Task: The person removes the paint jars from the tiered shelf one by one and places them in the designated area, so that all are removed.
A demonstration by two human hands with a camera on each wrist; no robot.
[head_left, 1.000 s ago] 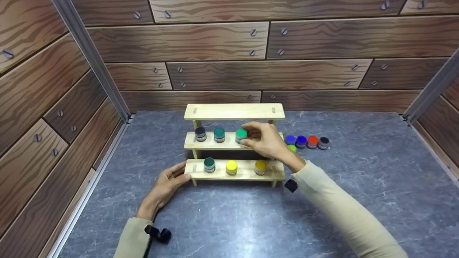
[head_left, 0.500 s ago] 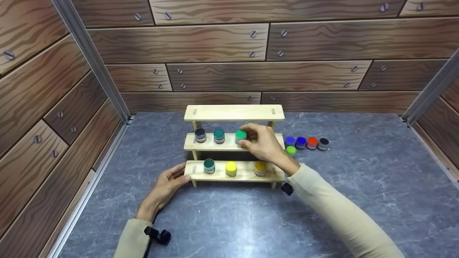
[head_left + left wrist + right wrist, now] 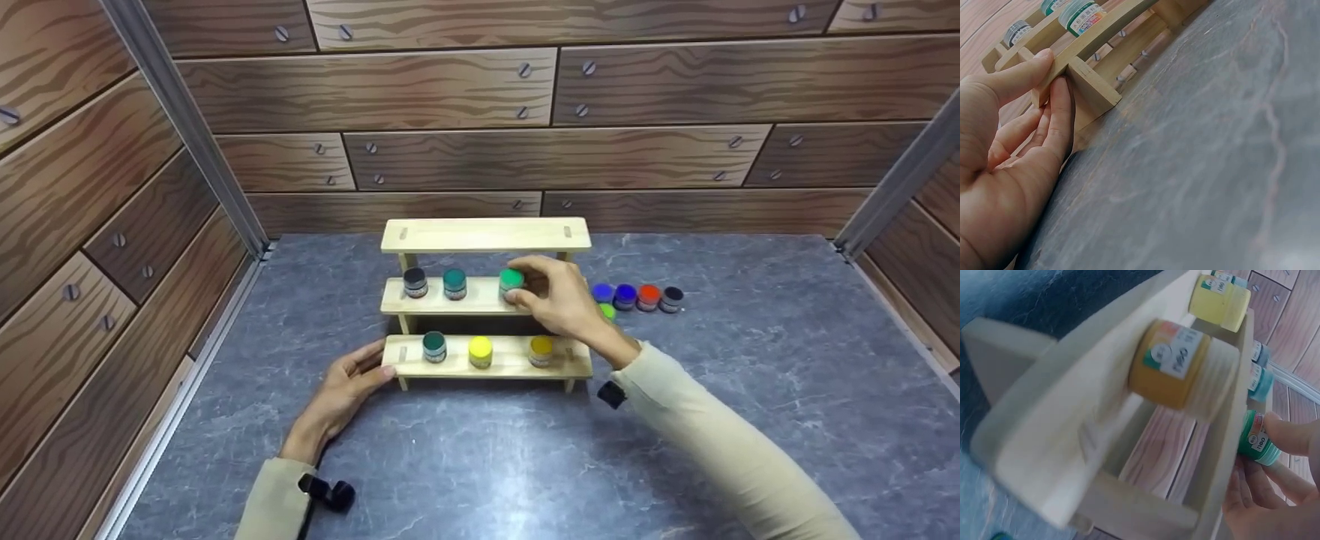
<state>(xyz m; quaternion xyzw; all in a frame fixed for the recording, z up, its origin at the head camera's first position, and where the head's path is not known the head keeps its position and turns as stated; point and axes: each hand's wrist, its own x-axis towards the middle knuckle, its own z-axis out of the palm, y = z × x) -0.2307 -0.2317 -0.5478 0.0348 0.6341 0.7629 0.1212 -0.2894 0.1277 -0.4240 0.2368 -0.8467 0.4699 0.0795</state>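
A three-step wooden display rack (image 3: pixel 486 235) stands on the grey marbled table. My left hand (image 3: pixel 346 394) grips the left end of its lowest shelf, thumb on top and fingers below, as the left wrist view shows. On the middle shelf, my right hand (image 3: pixel 561 300) pinches a green paint jar (image 3: pixel 1256 437) between thumb and fingers. Left of it on that shelf are a teal paint jar (image 3: pixel 454 284) and a black-lidded jar (image 3: pixel 415 283). The lowest shelf bears a dark green jar (image 3: pixel 434 346), a yellow jar (image 3: pixel 481 351) and an ochre jar (image 3: pixel 1168 364).
Right of the rack, several jars stand in a row on the table, among them a blue jar (image 3: pixel 625 296), a red jar (image 3: pixel 649 298) and a black jar (image 3: pixel 672 299). A light green jar (image 3: pixel 607 311) is partly behind my right wrist. Wood-patterned walls (image 3: pixel 450 90) enclose the table.
My right hand has shifted the green paint jar slightly to the right along the middle shelf, widening its gap from the teal jar. My left hand keeps its grip on the rack.
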